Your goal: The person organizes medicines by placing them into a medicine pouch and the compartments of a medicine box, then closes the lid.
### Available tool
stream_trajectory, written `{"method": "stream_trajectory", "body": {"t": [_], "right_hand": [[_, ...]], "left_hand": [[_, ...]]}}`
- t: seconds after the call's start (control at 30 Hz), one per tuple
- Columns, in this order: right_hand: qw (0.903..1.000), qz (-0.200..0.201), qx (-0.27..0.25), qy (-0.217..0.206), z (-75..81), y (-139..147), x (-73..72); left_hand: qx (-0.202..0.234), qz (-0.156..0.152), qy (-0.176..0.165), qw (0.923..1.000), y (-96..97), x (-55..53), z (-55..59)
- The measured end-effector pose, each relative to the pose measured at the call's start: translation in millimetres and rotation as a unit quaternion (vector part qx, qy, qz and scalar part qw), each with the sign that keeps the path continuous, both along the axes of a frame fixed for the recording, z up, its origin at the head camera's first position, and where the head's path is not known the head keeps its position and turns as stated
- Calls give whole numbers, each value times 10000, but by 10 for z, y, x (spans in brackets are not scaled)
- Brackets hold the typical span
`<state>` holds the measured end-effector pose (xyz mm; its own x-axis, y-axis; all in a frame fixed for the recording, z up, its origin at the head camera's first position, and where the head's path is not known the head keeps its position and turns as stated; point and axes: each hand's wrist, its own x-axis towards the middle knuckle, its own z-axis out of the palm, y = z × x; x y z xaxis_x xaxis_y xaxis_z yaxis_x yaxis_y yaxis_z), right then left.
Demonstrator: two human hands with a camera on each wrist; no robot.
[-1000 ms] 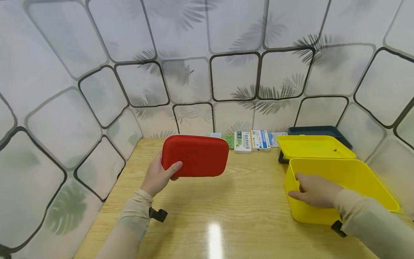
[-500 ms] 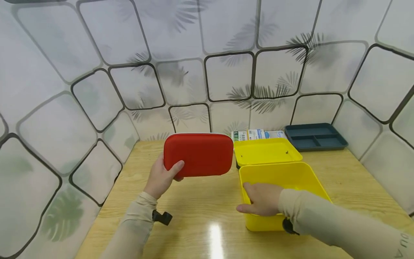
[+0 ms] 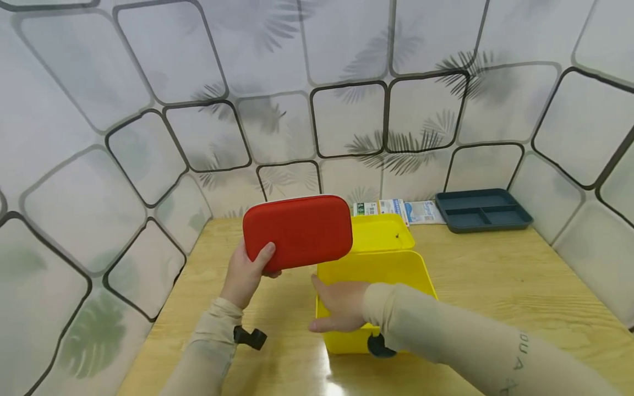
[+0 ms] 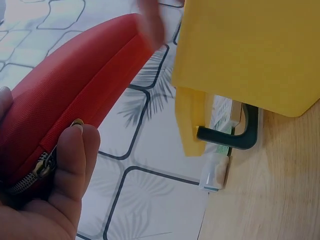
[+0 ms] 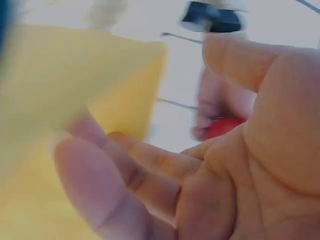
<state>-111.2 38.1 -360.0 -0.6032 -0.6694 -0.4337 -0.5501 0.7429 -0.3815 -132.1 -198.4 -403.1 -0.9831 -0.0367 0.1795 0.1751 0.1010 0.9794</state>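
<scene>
My left hand (image 3: pixel 247 275) holds a red zippered case (image 3: pixel 297 231) by its lower left corner, thumb on the front, raised above the table. In the left wrist view the metal zipper (image 4: pixel 37 170) shows beside the fingers. To the right stands a yellow storage box (image 3: pixel 346 342), its lid (image 3: pixel 378 234) flipped back. My right hand (image 3: pixel 342 305) reaches over the front and grips the box at its left wall; the fingers bend at the rim while the thumb sticks out to the left. The right wrist view is blurred. The case overlaps part of the lid.
Behind the lid lie white medicine boxes (image 3: pixel 393 207) and a white-and-blue packet (image 3: pixel 423 212). A dark divided tray (image 3: pixel 465 210) sits at the back right, by the patterned fabric wall (image 3: pixel 351 121). The box's dark handle (image 4: pixel 225 137) hangs near the lid.
My right hand has drawn the yellow box leftward across the table, so the dark tray now shows fully. The red case stays in my left hand and has tilted slightly.
</scene>
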Motion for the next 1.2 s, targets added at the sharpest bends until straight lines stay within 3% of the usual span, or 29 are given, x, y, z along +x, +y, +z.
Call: {"method": "stream_trajectory", "body": {"t": [0.1, 0.2, 0.33, 0.47, 0.57, 0.63, 0.8, 0.97, 1.2], "right_hand": [[9994, 282, -184, -86, 174, 26, 7], [9994, 277, -184, -57, 374, 277, -39], [9985, -96, -398, 364, 493, 868, -297], [9924, -888, -685, 506, 312, 1470, -646], [9838, -1448, -1042, 154, 58, 1756, -810], [9778, -1602, -1351, -82, -102, 1844, -856], [9713, -1543, -1807, -133, -332, 1808, -849], [9736, -1519, -1702, -105, -420, 1649, -794], [9612, -1274, -2423, -333, -514, 1469, -717]], "left_hand": [[51, -50, -49, 10000, 0, 9, -11], [118, -126, -41, 9998, 14, 21, -36], [212, -255, -20, 9994, 38, 18, -52], [356, -331, -121, 9987, 92, 4, -30], [530, -372, -328, 9974, 161, 5, -12], [615, -428, -460, 9961, 213, 14, -6], [576, -613, -640, 9944, 349, 65, -8], [379, -740, -818, 9932, 489, 120, -42], [-189, -991, -1008, 9898, 667, 162, -94]]}}
